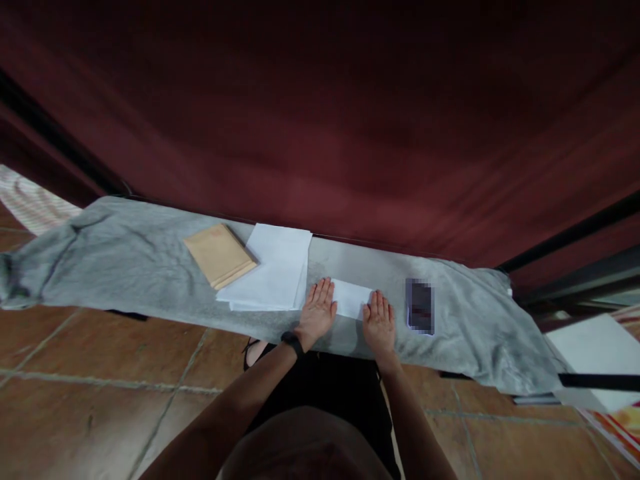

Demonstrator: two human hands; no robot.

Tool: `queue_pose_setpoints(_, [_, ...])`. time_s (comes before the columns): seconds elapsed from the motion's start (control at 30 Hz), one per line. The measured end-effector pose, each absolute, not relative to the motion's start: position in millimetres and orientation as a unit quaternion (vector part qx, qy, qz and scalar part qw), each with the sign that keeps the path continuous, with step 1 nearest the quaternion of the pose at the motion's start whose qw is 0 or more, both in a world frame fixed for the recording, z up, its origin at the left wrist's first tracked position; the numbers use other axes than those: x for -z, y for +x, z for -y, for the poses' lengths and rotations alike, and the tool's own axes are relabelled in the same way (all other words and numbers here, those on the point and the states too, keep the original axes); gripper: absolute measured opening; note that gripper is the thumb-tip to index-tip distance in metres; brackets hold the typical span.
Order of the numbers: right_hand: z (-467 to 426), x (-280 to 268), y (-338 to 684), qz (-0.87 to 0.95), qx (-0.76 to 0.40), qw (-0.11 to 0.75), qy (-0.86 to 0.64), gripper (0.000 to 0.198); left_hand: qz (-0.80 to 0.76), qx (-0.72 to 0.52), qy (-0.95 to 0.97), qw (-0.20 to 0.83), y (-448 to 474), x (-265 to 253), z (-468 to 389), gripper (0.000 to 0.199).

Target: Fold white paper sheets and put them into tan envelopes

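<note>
A narrow white strip of folded paper (pixel 351 298) lies flat on the grey cloth in front of me. My left hand (pixel 319 308) rests palm down on its left end, fingers stretched out. On the right end lies my right hand (pixel 379 321), also flat with the fingers extended. The paper's middle shows between the two hands, while its ends are covered by them. Just left of my left hand is a loose stack of white paper sheets (pixel 277 263). Several brown envelopes (pixel 220 255) overlap the stack's left edge.
A grey cloth (pixel 135 253) covers the long narrow table. Right of my right hand lies a phone (pixel 421 307), its screen blurred out. A dark red curtain (pixel 320 147) hangs behind the table. Brown floor tiles (pixel 110 407) show below, and a white board (pixel 595 360) is at the right.
</note>
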State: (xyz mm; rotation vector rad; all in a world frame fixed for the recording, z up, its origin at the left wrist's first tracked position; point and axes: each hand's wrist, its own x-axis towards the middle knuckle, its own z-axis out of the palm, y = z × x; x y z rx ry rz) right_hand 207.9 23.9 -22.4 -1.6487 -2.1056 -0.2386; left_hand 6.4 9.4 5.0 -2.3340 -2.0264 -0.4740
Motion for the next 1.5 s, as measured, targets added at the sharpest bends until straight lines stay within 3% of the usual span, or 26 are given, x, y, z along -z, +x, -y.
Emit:
queue_pose_setpoints(0.27, [-23,18,208,0.761,0.059,0.215,-0.609,0.056,0.439,0.138,-0.886,-0.051,-3,-17,6,0.047])
queue_pose_setpoints(0.47, [-13,16,196,0.787,0.024,0.232,-0.571,0.055,0.429,0.127,-0.893,-0.056,-1,-18,5,0.054])
queue_pose_setpoints(0.6, [5,19,187,0.854,0.012,0.184,-0.486,0.052,0.425,0.122,-0.895,-0.061,-1,-20,7,0.062])
queue_pose_setpoints(1.5, [21,25,219,0.816,0.089,0.2,-0.535,0.063,0.473,0.117,-0.873,-0.014,-17,-16,30,0.087])
